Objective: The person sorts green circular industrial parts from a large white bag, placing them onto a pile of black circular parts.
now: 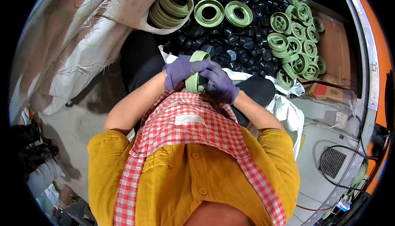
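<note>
In front of my apron, both gloved hands come together on a green plastic ring (193,84), which stands on edge with its ribbed side showing. My left hand (179,71), in a purple glove, closes round it from the left. From the right, the gloved fingers of my right hand (221,85) wrap over its edge. A dark piece (203,80) shows between the ring and my right palm, mostly hidden. Just beyond lies a heap of black plastic caps (234,40). Two green rings, a left one (209,13) and a right one (238,14), rest on the heap.
A stack of green rings (168,12) stands by the strap of a large white woven sack (78,49) at left. Several green assembled pieces (302,47) pile up at right beside a cardboard sheet (335,45). A black cable (323,160) loops over the grey machine panel.
</note>
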The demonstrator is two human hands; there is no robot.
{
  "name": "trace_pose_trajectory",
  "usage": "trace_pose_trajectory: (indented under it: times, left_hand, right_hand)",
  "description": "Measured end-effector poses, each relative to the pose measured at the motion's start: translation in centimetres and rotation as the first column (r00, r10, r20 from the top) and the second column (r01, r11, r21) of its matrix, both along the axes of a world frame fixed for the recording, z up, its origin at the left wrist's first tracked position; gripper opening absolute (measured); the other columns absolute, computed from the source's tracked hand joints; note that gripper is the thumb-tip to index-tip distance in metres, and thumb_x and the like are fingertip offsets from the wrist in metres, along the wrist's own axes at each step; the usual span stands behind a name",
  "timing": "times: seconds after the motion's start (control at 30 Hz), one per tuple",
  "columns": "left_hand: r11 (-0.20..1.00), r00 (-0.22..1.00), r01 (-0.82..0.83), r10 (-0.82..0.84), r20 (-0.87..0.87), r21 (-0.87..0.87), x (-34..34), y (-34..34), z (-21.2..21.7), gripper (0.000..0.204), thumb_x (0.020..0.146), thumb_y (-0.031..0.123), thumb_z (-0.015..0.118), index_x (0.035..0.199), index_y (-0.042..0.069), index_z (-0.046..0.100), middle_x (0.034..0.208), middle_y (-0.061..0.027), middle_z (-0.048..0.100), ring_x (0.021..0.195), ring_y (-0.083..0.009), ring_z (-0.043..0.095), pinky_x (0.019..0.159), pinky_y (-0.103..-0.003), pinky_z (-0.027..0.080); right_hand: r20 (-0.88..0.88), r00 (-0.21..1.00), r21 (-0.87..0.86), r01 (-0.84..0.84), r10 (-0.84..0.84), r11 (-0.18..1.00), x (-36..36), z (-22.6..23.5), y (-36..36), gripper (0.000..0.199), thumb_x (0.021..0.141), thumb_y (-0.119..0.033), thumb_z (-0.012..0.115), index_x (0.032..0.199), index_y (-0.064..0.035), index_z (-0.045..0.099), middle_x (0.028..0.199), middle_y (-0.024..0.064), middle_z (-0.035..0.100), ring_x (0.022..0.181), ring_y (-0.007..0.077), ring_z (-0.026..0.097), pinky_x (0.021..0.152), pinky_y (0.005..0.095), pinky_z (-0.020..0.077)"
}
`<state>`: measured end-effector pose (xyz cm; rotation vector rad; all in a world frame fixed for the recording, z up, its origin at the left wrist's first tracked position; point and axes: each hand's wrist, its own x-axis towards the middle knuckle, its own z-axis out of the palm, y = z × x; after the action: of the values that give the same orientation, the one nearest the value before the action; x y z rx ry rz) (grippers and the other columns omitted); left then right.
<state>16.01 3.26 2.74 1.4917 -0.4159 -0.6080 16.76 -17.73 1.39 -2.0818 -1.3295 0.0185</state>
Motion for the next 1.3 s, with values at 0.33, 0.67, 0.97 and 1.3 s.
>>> trace_pose_trajectory:
  times: [0.33,0.67,0.97,1.3]
  left_hand:
    - [0.921,0.921,-0.388,0.388,-0.029,0.01,-1.6,-2.1,-2.1,0.077,0.078,0.03,0.068,0.142,0.008,0.032,0.11,-0.0165,0.062,0.095,-0.0226,0.062,0.084,-0.033,0.048]
    - [0.852,0.854,-0.517,0.52,0.011,-0.076,-0.4,-2.2,-3.1,0.06,0.08,0.026,0.066,0.131,0.002,0.044,0.102,-0.0134,0.065,0.09,-0.0189,0.062,0.081,-0.031,0.049]
    - [0.797,0.797,-0.604,0.603,-0.017,-0.02,1.6,-1.6,-1.3,0.059,0.08,0.022,0.068,0.132,0.005,0.044,0.097,-0.0128,0.066,0.086,-0.0164,0.063,0.077,-0.031,0.05]
    - [0.674,0.573,-0.738,0.653,0.496,-0.035,6.0,1.6,-0.3,0.09,0.072,0.042,0.073,0.139,0.0,0.033,0.143,-0.0211,0.034,0.136,-0.0355,0.028,0.113,-0.04,0.02]
  right_hand:
    - [-0.812,0.448,-0.146,0.464,-0.374,0.874,-0.1,1.0,-0.4,0.07,0.089,-0.041,0.056,0.141,-0.0042,0.026,0.132,0.019,0.045,0.116,0.03,0.051,0.096,0.0383,0.044]
    - [-0.28,0.8,-0.061,0.537,-0.531,0.841,1.3,0.8,0.2,0.064,0.083,-0.03,0.062,0.129,0.0051,0.035,0.084,0.0159,0.064,0.079,0.0251,0.064,0.077,0.0335,0.0502]
    - [-0.577,0.679,-0.082,0.506,-0.455,0.859,5.1,-0.3,0.2,0.05,0.087,-0.023,0.061,0.129,-0.0032,0.043,0.112,0.0145,0.058,0.095,0.0194,0.058,0.085,0.0306,0.0473]
    - [-0.727,0.673,0.397,0.576,-0.139,0.715,16.6,-0.2,7.2,0.035,0.092,-0.02,0.052,0.122,-0.0025,0.054,0.113,0.0123,0.061,0.099,0.0211,0.06,0.085,0.0305,0.048]
